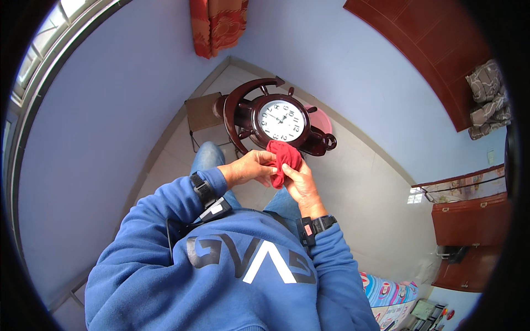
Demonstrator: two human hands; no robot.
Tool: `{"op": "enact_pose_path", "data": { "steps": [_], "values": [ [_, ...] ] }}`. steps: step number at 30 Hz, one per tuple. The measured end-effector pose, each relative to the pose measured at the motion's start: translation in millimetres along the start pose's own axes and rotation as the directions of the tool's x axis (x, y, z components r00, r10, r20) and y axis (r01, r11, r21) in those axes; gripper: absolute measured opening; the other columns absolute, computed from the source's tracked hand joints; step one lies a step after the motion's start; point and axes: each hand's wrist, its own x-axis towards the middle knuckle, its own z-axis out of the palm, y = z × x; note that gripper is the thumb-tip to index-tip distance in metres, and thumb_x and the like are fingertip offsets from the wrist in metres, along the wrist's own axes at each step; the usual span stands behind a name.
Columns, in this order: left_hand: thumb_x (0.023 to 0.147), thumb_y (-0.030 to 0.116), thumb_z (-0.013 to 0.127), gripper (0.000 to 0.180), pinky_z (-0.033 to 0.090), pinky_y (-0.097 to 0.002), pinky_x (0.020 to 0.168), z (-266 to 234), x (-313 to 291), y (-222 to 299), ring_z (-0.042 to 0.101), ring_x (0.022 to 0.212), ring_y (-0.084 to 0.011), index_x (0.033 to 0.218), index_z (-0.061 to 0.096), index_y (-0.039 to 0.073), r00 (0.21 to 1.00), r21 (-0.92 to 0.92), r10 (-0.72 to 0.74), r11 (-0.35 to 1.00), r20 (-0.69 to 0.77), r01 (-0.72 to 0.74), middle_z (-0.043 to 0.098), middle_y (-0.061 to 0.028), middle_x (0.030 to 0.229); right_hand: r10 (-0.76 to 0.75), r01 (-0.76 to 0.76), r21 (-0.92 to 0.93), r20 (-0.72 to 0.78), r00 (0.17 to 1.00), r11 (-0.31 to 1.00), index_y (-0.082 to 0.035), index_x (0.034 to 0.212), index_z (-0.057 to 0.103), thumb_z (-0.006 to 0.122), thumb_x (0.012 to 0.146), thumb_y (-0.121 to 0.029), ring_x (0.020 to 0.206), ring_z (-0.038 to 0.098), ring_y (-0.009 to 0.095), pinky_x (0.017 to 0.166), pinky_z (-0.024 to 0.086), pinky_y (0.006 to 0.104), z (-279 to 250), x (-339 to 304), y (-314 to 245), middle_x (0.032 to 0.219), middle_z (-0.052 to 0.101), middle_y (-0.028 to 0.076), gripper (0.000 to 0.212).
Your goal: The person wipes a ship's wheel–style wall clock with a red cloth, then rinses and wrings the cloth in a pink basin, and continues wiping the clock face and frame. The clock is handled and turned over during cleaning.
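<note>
A bunched red cloth (285,157) is held between my two hands, in front of my body. My left hand (255,167) pinches its left side with the fingertips. From the right, my right hand (298,179) grips it, thumb pressed on top. Just beyond the cloth is a dark brown, glossy anchor-shaped clock (238,105) with a ship's-wheel rim and a round white dial (281,121). The dial appears turned nearly upside down from where I look. The cloth overlaps the clock's near edge in the picture; whether they touch I cannot tell.
A brown folding stool or chair (203,113) stands left of the clock, and a pink basin (321,120) sits behind it on the right. Pale blue walls meet in the far corner, where an orange-red curtain (220,27) hangs. Reddish-brown cabinets (469,223) stand at the right.
</note>
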Motion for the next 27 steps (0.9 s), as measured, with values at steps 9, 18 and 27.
{"op": "enact_pose_path", "data": {
  "steps": [9,18,27],
  "values": [
    [0.091,0.012,0.069,0.042,0.054,-0.0331,0.071,-122,8,-40,0.063,0.088,-0.0191,0.128,0.054,0.0,0.687,-0.148,-0.162,0.986,-0.709,0.08,0.062,-0.0071,0.099,0.084,-0.068,0.076,-0.22,0.972,0.995,0.003,0.142,0.044,0.059,0.095,0.001,0.129,0.055,0.03,0.107,0.046,0.0482,-53,28,1,0.14,0.055,0.019,0.05],
    [0.093,0.009,0.067,0.068,0.05,-0.0497,0.094,-158,52,-73,0.059,0.111,-0.0245,0.151,0.03,0.01,0.757,-0.365,-0.258,0.931,-0.6,0.027,0.056,-0.0094,0.131,-0.317,0.186,-0.982,0.163,0.934,0.042,-0.002,0.122,0.064,0.085,0.067,-0.01,0.117,0.058,0.034,0.101,0.048,0.0417,-64,131,-6,0.129,0.058,0.019,0.06],
    [0.093,-0.01,0.058,0.076,0.057,-0.0492,0.087,-166,63,-97,0.063,0.102,-0.021,0.155,0.026,0.019,0.786,-0.396,-0.151,0.91,-0.6,-0.127,0.064,-0.005,0.115,-0.083,0.401,-0.883,0.43,0.899,-0.243,-0.007,0.118,0.067,0.078,0.064,0.004,0.121,0.049,0.04,0.104,0.045,0.0441,-20,198,52,0.139,0.05,0.017,0.056]
  ]
}}
